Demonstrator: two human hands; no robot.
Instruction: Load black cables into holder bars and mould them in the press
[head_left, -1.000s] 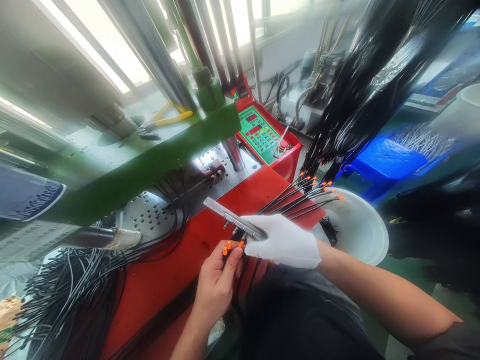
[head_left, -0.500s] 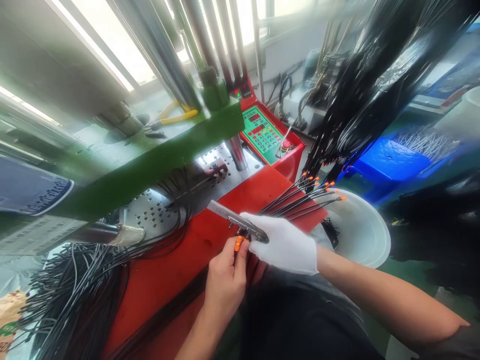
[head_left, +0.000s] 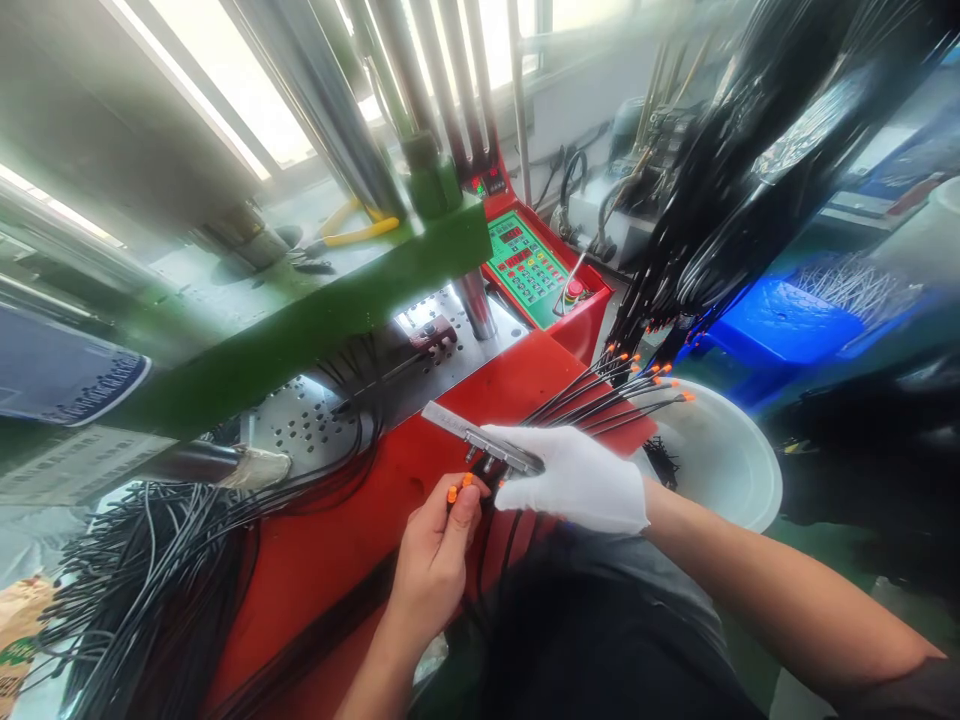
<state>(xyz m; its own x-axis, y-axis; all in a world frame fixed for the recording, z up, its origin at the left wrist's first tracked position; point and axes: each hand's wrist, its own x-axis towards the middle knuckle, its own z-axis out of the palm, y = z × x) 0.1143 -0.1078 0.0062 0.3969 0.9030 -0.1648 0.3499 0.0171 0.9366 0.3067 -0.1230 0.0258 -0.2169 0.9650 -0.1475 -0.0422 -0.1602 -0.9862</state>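
Note:
My bare left hand [head_left: 431, 555] pinches black cables by their orange ends [head_left: 459, 488], two of which stick up above the thumb. My right hand [head_left: 574, 478], in a white glove, is closed on a narrow grey metal bar [head_left: 465, 428] with small pegs along its near side. The bar slants, its free end pointing up and left over the red table [head_left: 480, 395]. Both hands are close together, left below the bar. Black cables hang below the gloved hand. Beyond it, several black cables with orange tips [head_left: 637, 385] lie fanned on the table's right corner.
A green press [head_left: 322, 330] with a perforated metal plate [head_left: 304, 425] stands ahead. A red control box [head_left: 589, 315] sits behind. Left lies a thick bundle of black cables [head_left: 150, 590]. To the right are a white tub [head_left: 739, 470], a blue bin [head_left: 787, 320] and hanging cables [head_left: 697, 200].
My left hand has drawn slightly left and down from the bar, and two orange ends now show apart. My gloved hand has shifted slightly right with the bar.

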